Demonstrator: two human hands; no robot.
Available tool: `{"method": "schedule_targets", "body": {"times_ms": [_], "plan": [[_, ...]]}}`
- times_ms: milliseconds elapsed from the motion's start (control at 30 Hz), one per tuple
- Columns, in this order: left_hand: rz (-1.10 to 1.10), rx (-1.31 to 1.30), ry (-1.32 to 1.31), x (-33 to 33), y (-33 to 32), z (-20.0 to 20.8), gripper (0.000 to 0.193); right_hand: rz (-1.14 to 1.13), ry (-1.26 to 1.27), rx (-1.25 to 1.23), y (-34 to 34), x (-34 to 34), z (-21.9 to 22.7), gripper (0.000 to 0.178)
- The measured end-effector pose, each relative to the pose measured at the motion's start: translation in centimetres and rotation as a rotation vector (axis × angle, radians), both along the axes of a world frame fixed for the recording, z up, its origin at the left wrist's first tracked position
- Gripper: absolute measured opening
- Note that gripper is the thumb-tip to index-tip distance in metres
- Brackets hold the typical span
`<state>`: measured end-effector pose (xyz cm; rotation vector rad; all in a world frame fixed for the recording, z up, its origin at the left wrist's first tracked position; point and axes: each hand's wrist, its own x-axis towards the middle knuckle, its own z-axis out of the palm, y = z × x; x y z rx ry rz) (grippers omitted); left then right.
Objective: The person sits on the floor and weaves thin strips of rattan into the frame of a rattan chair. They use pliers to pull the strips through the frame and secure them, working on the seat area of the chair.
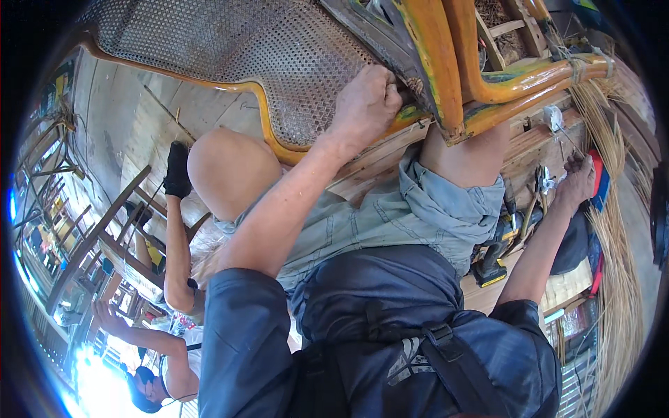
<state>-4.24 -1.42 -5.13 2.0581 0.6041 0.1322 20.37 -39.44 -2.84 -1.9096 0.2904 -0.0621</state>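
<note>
My left hand (366, 104) is closed in a fist at the edge of a woven cane panel (279, 66). Whatever its fingers grip is hidden. The panel has a curved, yellow-brown wooden rim (268, 129). Just right of that fist stand glossy yellow-brown curved poles (437, 66) of a furniture frame, tied with binding at the far right. Out to the right, my right hand (577, 180) has its fingers curled around the lower end of a thin rod (573, 144). A whitish lump (554, 118) sits at the rod's upper end. Behind this hand is a red and blue object (598, 180).
Long pale fibre strands (617, 279) hang along the right side. A yellow and black power drill (491, 261) and pliers (542, 180) lie beside my right forearm. Another person (171, 380) works at lower left, near wooden frames (97, 237).
</note>
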Motion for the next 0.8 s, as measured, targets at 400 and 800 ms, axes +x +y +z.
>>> {"method": "schedule_targets", "body": {"times_ms": [400, 800], "plan": [[0.147, -0.397, 0.257, -0.6, 1.2, 3.3, 0.028, 0.046, -0.006, -0.004, -0.2, 0.1, 0.2, 0.021], [-0.043, -0.011, 0.136, 0.7, 0.5, 1.2, 0.02, 0.05, 0.004, -0.012, -0.3, 0.3, 0.1, 0.022]]}}
